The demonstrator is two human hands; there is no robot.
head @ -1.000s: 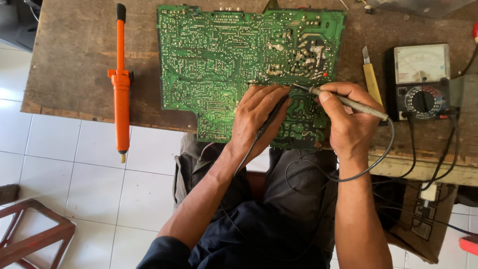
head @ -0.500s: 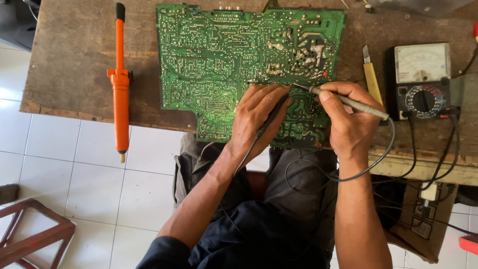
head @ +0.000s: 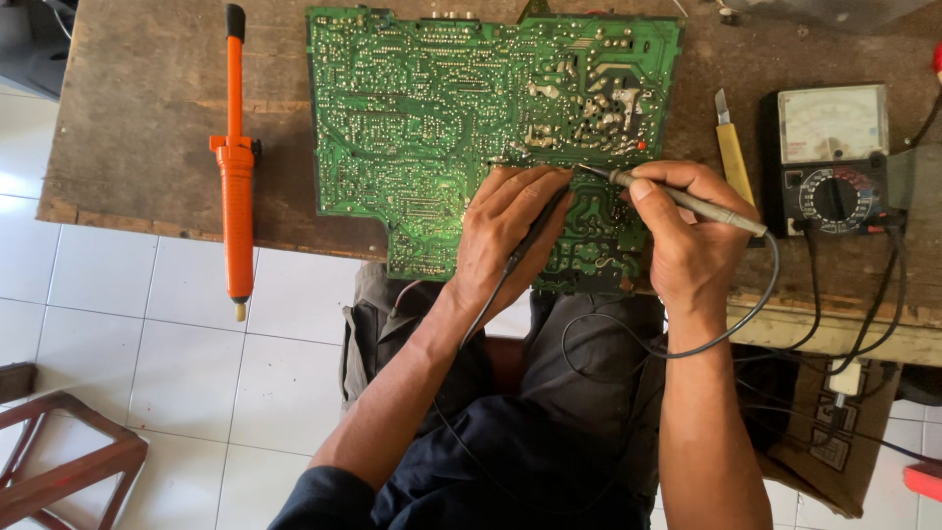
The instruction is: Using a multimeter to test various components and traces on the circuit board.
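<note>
Head view, upper part of frame: a wooden table (head: 147, 118) carries a green circuit board (head: 422, 108) at centre. On its lower edge the left hand (head: 505, 236) grips a dark probe (head: 535, 231); the right hand (head: 692, 231) pinches a grey probe (head: 687, 203). An analog multimeter (head: 834, 157) sits far right, an orange desoldering pump (head: 235, 167) left.

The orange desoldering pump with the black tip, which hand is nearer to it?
Left. The left hand rests on the green circuit board, right of the orange desoldering pump; the right hand is farther right.
</note>
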